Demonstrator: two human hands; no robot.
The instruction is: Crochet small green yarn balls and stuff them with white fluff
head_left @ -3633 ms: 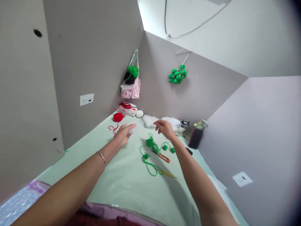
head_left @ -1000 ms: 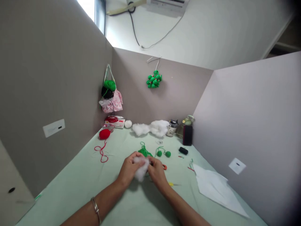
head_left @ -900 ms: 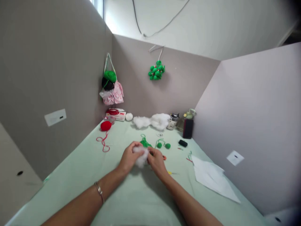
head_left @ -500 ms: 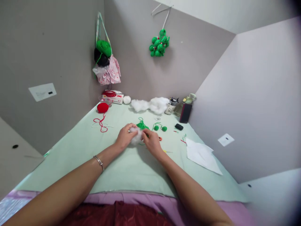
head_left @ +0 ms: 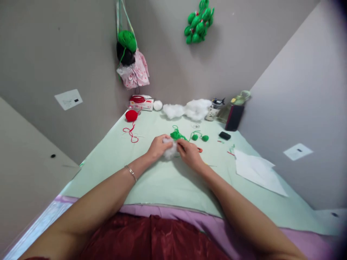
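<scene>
My left hand (head_left: 159, 147), a silver bangle at its wrist, is closed on a tuft of white stuffing (head_left: 169, 151) over the middle of the table. On the tuft's right side, my right hand (head_left: 189, 153) has its fingers pinched together at the edge of the fluff; its fingertips are partly hidden. Just beyond both hands lies green yarn work (head_left: 177, 134). Two small green balls (head_left: 200, 138) joined by yarn rest to its right. An orange item (head_left: 200, 150) shows beside my right hand.
Larger white stuffing (head_left: 197, 109) lies along the back, beside a cup of tools (head_left: 213, 112). A red yarn ball (head_left: 131, 115) is at the back left. A dark phone-like block (head_left: 234, 117), a small black case (head_left: 225, 135) and white sheets (head_left: 257, 169) are at the right.
The whole view has shifted, so the table and both hands appear farther right and slightly higher. Both hands stay at the white tuft, with little change between them.
</scene>
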